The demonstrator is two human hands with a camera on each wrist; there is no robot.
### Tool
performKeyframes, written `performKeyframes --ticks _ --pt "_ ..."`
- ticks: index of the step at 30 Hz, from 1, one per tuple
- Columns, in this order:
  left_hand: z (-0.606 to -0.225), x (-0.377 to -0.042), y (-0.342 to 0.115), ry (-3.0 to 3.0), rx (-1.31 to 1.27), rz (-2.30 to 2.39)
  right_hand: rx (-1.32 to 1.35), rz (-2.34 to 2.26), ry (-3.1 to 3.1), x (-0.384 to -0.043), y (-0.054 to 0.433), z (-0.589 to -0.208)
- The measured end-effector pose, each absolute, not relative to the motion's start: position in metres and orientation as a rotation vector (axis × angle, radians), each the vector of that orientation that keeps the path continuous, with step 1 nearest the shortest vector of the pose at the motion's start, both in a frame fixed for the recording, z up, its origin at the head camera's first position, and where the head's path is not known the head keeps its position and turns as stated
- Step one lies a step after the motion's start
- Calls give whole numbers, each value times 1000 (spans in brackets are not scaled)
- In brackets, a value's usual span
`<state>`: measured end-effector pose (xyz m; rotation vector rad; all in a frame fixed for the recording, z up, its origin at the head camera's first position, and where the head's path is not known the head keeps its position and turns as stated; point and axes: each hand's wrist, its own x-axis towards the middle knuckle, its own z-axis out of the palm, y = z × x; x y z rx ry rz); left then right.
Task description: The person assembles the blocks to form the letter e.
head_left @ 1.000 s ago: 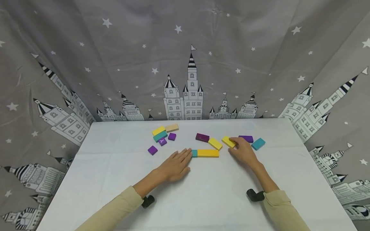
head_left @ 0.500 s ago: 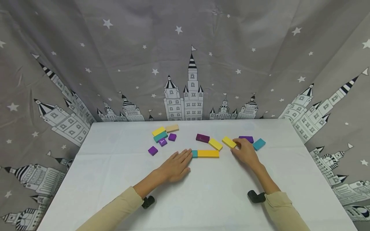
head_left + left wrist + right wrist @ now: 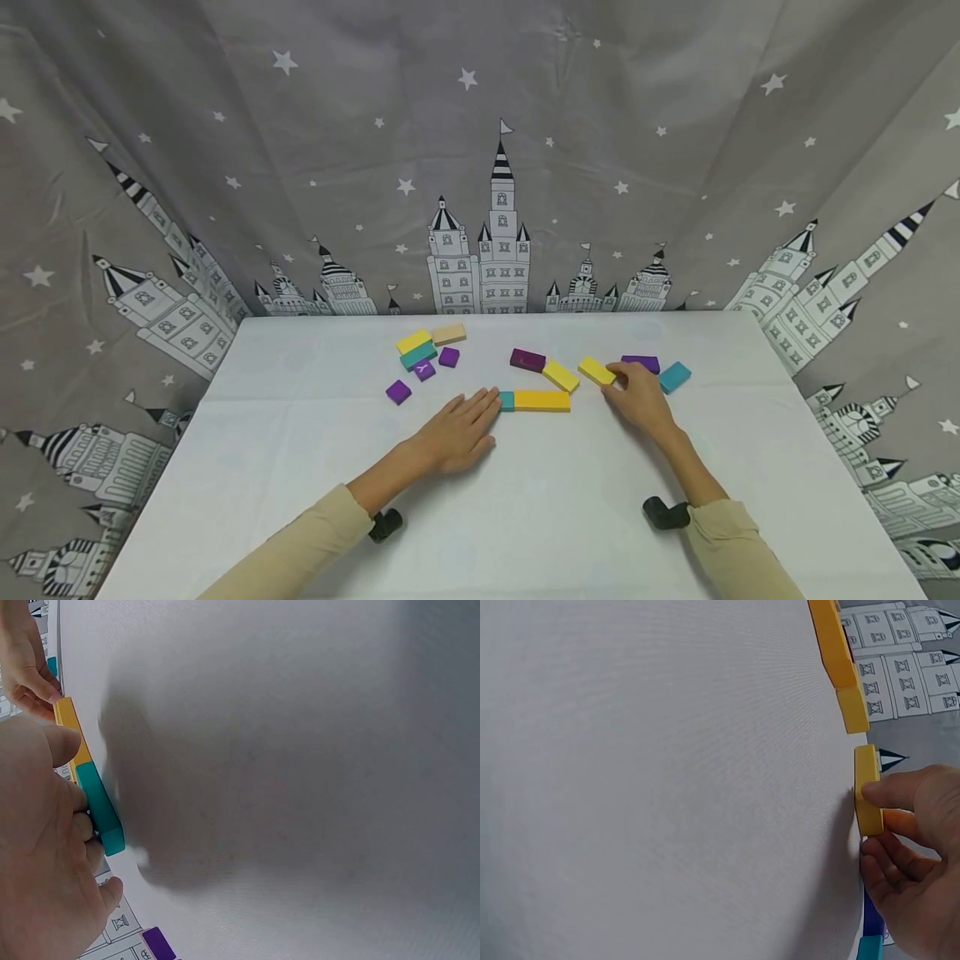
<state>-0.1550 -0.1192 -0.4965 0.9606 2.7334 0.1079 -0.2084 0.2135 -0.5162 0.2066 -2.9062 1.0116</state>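
Note:
My left hand lies palm down with straight fingers over the left part of a teal block, whose right end shows past the fingertips. A long orange-yellow block continues the line to the right, end to end with the teal one. With thumb and finger, my right hand pinches the right end of a short yellow block. That block lies slanted at the back right. Another yellow block sits left of it, slanted the same way, and touches a dark plum block.
Behind the right hand lie a purple block and a blue-teal block. At the back left are a yellow block, a teal block, a tan block and several small purple blocks. A grey castle-print curtain backs the white table.
The right fingers have shifted slightly right along the yellow block to its right end, and the block stays about where it was. The left hand has not moved.

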Motion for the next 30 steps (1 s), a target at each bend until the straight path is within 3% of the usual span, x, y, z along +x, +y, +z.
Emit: performKeyframes --ticks 17,30 --pt "-494 -154 -119 2733 959 99 234 1079 -2850 -218 201 -507" --pt "-493 -154 -119 2723 963 92 403 1110 -2832 -237 176 -491"
